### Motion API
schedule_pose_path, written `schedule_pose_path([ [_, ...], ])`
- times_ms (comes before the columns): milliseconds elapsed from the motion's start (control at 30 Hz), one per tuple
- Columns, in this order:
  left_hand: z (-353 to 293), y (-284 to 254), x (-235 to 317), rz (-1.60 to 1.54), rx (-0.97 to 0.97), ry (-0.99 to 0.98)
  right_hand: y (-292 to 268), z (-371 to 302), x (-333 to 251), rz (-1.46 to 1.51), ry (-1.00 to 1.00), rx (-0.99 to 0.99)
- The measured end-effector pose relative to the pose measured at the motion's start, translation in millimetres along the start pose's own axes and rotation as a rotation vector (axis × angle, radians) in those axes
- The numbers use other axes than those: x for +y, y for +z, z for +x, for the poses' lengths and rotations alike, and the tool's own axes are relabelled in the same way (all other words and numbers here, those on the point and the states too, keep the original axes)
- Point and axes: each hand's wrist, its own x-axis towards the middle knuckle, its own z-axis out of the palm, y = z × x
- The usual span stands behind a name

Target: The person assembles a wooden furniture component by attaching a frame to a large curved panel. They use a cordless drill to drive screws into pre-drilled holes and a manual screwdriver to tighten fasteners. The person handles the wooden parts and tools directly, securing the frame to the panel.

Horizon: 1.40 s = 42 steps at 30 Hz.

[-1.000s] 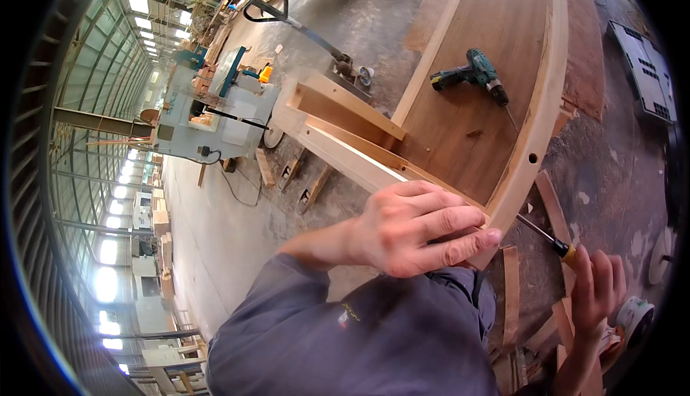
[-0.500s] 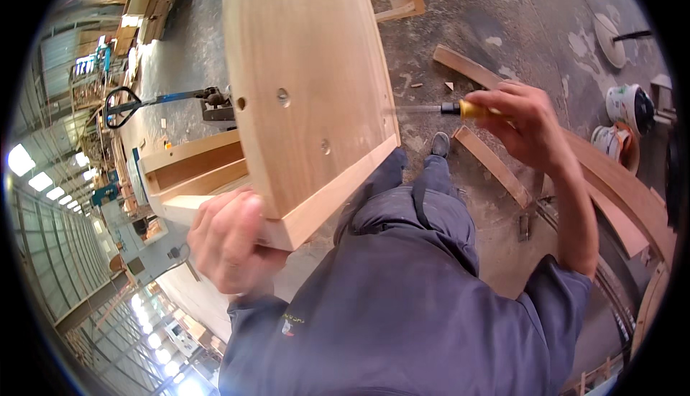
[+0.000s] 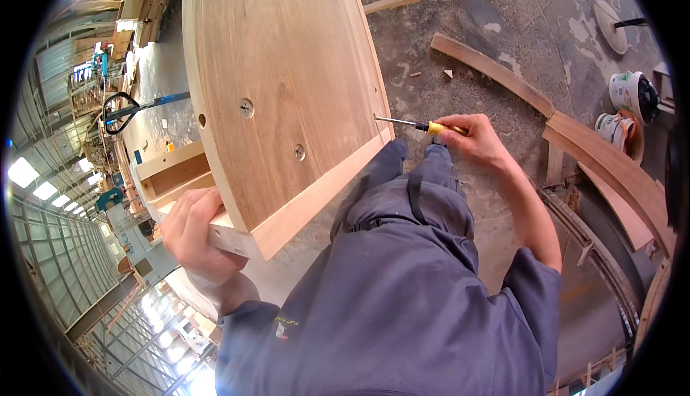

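Head view: the large curved wooden panel [image 3: 287, 87] runs from the near centre away to the far left, its long axis pointing away from the person, and its near end is closed by a pale edge strip [image 3: 316, 195]. The left hand [image 3: 190, 234] is wrapped shut around the panel's near-left corner, fingers curled over the edge and bearing on the wood. The right hand [image 3: 478, 141] is closed on the yellow handle of a screwdriver [image 3: 413, 125], which lies nearly level, its shaft pointing left with the tip touching the panel's right edge, just above the near-right corner. The screwdriver's axis is thus roughly crosswise to the panel's long axis, and the right hand is the nearer one to that contact point; the left hand is well apart, on the opposite side. Two screw heads [image 3: 246, 108] sit in the panel's face between the hands. Paint cans [image 3: 632, 94] stand on the concrete floor [image 3: 489, 29], far right.
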Motion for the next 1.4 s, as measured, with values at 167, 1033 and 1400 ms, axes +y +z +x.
schedule_pose_path([
  [167,-5,2,0,-0.049,-0.028,-0.065,-31,28,-8,0.001,0.117,-0.213],
  [1033,-15,-32,-62,-0.1,-0.394,-0.004,-15,21,-33,-0.977,-0.757,0.204],
  [1400,-8,-33,-66,-0.117,-0.449,0.071,-12,30,-33,-0.67,-0.385,0.083],
])
